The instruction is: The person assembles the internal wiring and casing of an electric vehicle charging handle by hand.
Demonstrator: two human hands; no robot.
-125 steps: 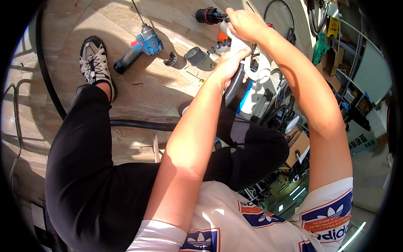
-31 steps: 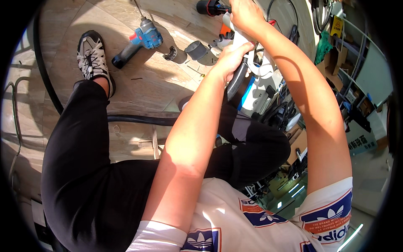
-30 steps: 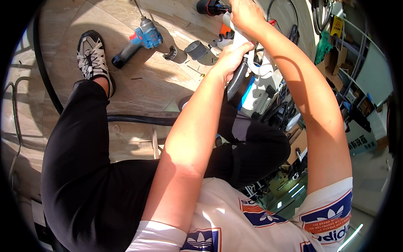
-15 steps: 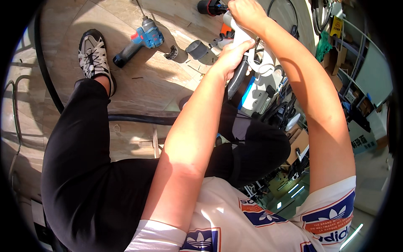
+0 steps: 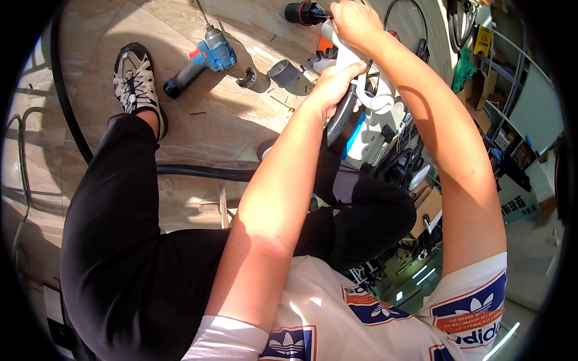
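Observation:
My left hand [image 5: 335,85] is wrapped round a white plastic handle shell [image 5: 344,55], its thumb lying across the top. The shell has a curved loop at its near end, and a thick black cable [image 5: 342,117] runs out from beside it toward my lap. At the shell's far end my right hand [image 5: 356,25] is closed, with its fingertips by thin wires. What exactly those fingers pinch is hidden. Just left of them is a black round connector [image 5: 301,12] with a red ring, joined to the wires.
On the tiled floor to the left lie a blue-and-black cordless driver [image 5: 208,57], a grey cylindrical cap [image 5: 284,72], a curved dark clamp piece [image 5: 246,78] and several screws. A black hose [image 5: 205,171] crosses near my legs. Boxes, cables and a shelf [image 5: 512,90] stand at the right.
Both hands stay at nearly the same places on the white shell. My right fingers have shifted slightly, and a little more of the connector's red ring and wires shows.

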